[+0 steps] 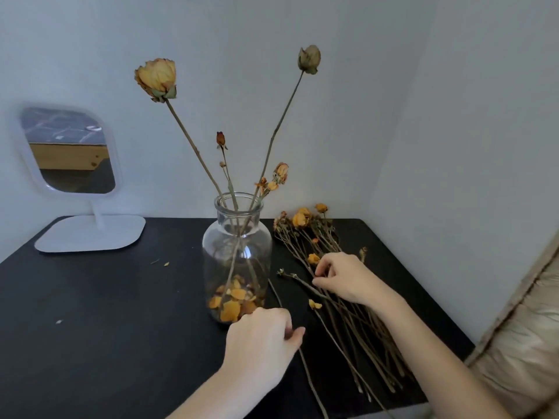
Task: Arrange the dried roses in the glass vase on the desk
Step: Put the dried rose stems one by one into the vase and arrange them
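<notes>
Right hand (344, 276): fingers curled, tips pinched on a stem (298, 279) at the near edge of the pile (305, 225). The pile lies on the desk (106, 313) just right of the vase (237, 252). The stem is not yet lifted; it lies flat across the others.

Left hand (263, 343): rested on the desk just in front of the vase base, fingers loosely curled, tips at a loose stem (308, 376) that runs between vase and pile. Whether it is gripped or only touched cannot be told.

Vase: upright, mid-desk, clear glass, narrow neck. Four stems are seen in it:
- large rose (155, 78), leaned left
- tall bud (309, 58), leaned right
- small red bud (220, 140), in the middle
- short spray (279, 173), low on the right

Fallen petals (233, 300) are collected in the bottom.

Progress is judged early: a few stems are placed, and most roses are left in the pile, heads toward the wall. Each one has to be picked, stood up and fed through the neck. Petal scraps (165, 263) are scattered on the desk.

A mirror (69, 152) stands back left, well apart from the work.
</notes>
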`<state>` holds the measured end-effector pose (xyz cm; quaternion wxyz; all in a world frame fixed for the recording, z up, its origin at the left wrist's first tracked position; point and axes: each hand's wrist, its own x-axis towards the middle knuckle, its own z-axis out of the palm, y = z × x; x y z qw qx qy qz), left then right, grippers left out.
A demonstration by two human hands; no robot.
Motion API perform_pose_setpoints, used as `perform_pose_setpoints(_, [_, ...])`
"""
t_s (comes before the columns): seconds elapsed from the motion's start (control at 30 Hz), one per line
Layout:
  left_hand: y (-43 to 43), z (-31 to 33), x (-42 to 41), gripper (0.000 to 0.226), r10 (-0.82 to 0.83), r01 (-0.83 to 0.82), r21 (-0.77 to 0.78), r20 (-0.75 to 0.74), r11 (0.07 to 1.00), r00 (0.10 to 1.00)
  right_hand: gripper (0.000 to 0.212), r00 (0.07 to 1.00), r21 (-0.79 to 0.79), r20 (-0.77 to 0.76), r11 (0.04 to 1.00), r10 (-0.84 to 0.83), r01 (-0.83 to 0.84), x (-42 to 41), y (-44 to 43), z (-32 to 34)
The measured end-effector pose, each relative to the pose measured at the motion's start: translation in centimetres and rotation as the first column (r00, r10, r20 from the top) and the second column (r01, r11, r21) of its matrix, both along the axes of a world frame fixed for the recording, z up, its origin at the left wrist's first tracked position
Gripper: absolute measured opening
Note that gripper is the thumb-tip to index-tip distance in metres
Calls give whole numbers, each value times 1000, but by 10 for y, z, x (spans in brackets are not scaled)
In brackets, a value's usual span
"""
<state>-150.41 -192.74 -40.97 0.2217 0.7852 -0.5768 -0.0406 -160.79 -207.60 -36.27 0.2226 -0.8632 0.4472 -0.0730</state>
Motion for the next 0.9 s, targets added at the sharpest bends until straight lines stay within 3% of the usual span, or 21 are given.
perform_pose_setpoints(0.13, [-26,-8,-15,40,-10,-25,247,140,969,990,20,975,18,-218,998,-49,55,-14,-1,-22])
perform_pose_setpoints(0.3, [-36,-17,-15,32,55,-91,259,142,962,988,19,958,-7,-272,996,-90,91,-19,-1,-31])
perform_pose_setpoints(0.53, [-37,-17,-10,35,119,-136,285,74,949,990,16,970,-2,-227,996,-91,93,-19,-4,-34])
perform_pose_setpoints(0.9, [-26,-13,-12,33,118,-107,183,-48,977,992,16,987,74,79,988,-141,135,-31,-11,-23])
